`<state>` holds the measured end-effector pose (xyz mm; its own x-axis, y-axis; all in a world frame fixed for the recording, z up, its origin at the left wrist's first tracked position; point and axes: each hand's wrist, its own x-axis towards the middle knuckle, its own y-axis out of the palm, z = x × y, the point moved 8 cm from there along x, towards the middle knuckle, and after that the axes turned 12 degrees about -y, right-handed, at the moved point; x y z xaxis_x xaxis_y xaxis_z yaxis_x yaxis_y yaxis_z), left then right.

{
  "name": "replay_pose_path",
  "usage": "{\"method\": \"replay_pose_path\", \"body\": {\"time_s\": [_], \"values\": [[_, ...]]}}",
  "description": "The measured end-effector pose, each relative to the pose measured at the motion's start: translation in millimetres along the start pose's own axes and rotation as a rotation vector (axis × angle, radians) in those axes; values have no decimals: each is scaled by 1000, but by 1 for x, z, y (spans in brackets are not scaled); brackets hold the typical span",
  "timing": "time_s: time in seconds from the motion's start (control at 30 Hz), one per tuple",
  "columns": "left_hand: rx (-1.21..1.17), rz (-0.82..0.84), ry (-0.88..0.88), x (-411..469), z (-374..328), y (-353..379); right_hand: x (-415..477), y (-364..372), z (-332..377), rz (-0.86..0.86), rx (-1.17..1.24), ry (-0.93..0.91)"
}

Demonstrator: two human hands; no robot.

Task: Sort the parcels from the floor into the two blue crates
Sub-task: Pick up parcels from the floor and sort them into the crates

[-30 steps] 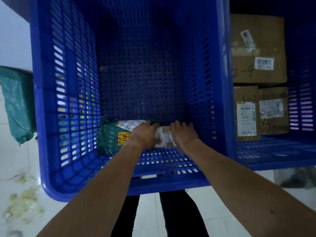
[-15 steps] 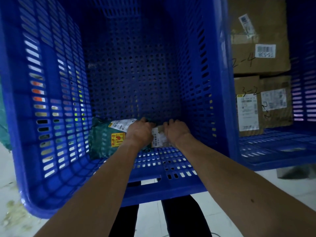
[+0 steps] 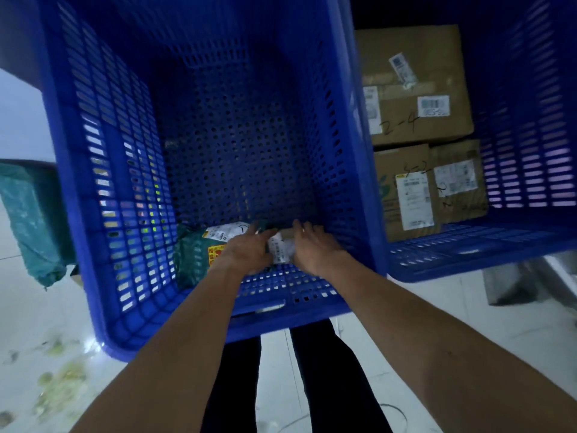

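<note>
Both arms reach deep into the left blue perforated plastic crate (image 3: 93,214), and the hands meet at the foot of its near wall over a small brown parcel with a white label (image 3: 281,250). Half a second earlier both hands were curled tightly round this parcel. Now the right hand (image 3: 312,246) has loosened, its fingers (image 3: 301,228) straighter and lying over the parcel's top. The left hand (image 3: 246,250) touches the parcel's left side, but blur hides whether its fingers still grip it or only rest there.

The parcel has hardly shifted. It sits on the crate floor against the near wall, touching a green plastic-wrapped parcel with a yellow sticker (image 3: 193,257) in the near-left corner. This looks like a release: the small parcel is probably placed, and the hands can likely come out for the next one.

The right blue crate (image 3: 524,120) already holds a large cardboard box (image 3: 415,89) at its far end and two smaller labelled cardboard boxes (image 3: 406,195) along its near wall. A green wrapped bundle (image 3: 28,220) lies on the pale floor (image 3: 31,307) outside the left crate's left wall, seemingly still unsorted.
</note>
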<state>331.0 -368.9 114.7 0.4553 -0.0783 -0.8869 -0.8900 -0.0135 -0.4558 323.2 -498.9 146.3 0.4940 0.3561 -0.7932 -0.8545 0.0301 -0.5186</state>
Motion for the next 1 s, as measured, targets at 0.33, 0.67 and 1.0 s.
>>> {"method": "replay_pose_path", "body": {"time_s": [0.33,0.67,1.0], "values": [[-157,-24,-39,-175,12,-56,-163,-74,43,-212,437,60],[-473,-163,-135,-294,36,-80,-245,-66,68,-170,529,36],[-766,-281,-299,-361,128,-46,-234,-54,159,-101,381,-121]]}}
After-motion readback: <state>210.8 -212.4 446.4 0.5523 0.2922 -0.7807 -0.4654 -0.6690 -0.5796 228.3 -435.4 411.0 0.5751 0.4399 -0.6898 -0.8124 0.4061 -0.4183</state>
